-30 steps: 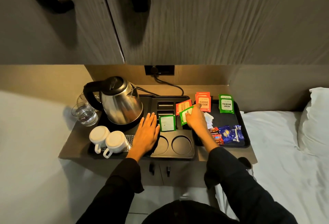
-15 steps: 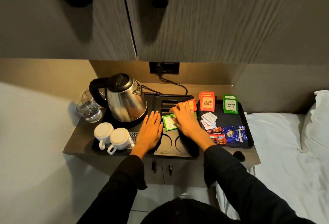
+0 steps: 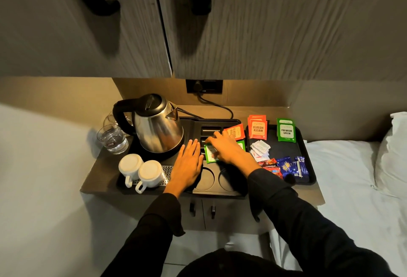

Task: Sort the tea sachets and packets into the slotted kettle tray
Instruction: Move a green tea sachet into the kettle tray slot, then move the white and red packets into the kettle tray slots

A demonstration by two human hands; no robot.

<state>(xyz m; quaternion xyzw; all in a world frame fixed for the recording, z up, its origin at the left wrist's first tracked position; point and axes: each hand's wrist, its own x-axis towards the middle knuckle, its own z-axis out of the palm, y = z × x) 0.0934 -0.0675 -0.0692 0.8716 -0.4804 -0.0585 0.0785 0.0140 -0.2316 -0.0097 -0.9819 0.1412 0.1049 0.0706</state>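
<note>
Fingers [image 3: 212, 139] of your right hand [image 3: 229, 151] press down on a green tea sachet [image 3: 210, 154] at the slots of the black kettle tray [image 3: 220, 188]; half a second ago the hand sat in much the same place, and a second ago it was further right, carrying a green sachet in from the side tray. You can see the fingers curled over the sachet's top edge, pinching or pushing it, though which slot it stands in is hidden by the hand. A second green sachet [image 3: 241, 144] peeks out just behind your knuckles, and an orange Classic Assam sachet [image 3: 235, 131] leans tilted beside the slots. Your left hand [image 3: 189, 164] lies flat and open on the tray, palm down, holding nothing, as it did in both earlier frames. To its left sit the steel kettle [image 3: 157, 131], two upturned white cups [image 3: 141, 171] and a glass of water [image 3: 112, 139]. On the right, the black side tray [image 3: 308, 179] holds a stack of Classic Assam sachets [image 3: 257, 130], Premium Green sachets [image 3: 286, 131], white packets [image 3: 259, 149], red packets [image 3: 269, 165] and blue packets [image 3: 291, 166], unchanged since before
</note>
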